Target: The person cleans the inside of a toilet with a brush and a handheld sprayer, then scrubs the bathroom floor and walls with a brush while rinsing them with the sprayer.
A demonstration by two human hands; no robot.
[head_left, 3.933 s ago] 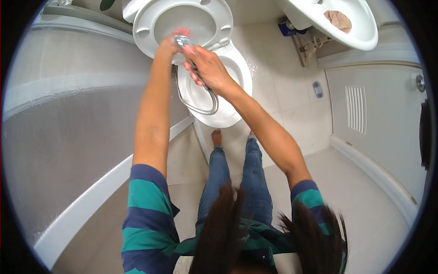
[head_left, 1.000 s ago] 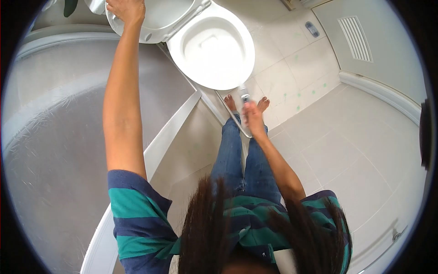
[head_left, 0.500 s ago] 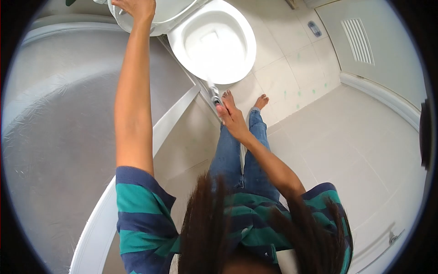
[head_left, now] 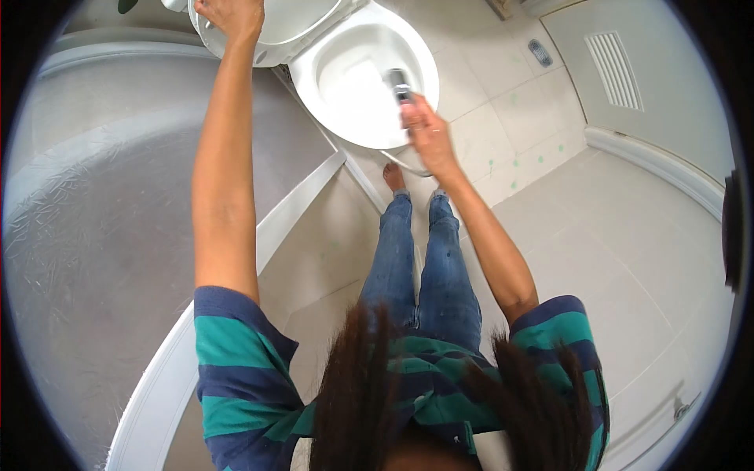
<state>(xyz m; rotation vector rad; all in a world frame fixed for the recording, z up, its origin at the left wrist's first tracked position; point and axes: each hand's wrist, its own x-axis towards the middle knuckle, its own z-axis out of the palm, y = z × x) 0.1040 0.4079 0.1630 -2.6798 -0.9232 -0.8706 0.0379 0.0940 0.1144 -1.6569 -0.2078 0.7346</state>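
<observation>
At the top of the head view, the left hand (head_left: 228, 17) is raised at full arm's reach and clasps the rim of the raised toilet seat (head_left: 267, 49), which stands tilted back from the toilet bowl (head_left: 363, 110). The fingers curl over the seat edge; the thumb is hidden, so the firmness of the grasp cannot be judged.

Right of that, the right hand (head_left: 425, 133) is clenched around the handle of a metal spray nozzle (head_left: 400, 83). The nozzle head projects beyond the fingertips and sits above the bowl's right inner wall. Its long axis runs from the hand up and slightly left, toward the middle of the bowl. A hose (head_left: 402, 161) loops from below the hand along the bowl's front rim.

The bowl interior lies directly ahead of the nozzle tip, with the right hand far nearer to it than the left. The seat is just beside the bowl, up and left. Bare feet and jeans stand on the tiled floor (head_left: 550, 228) just in front of the bowl. A curved shower screen (head_left: 118, 235) fills the left side.
</observation>
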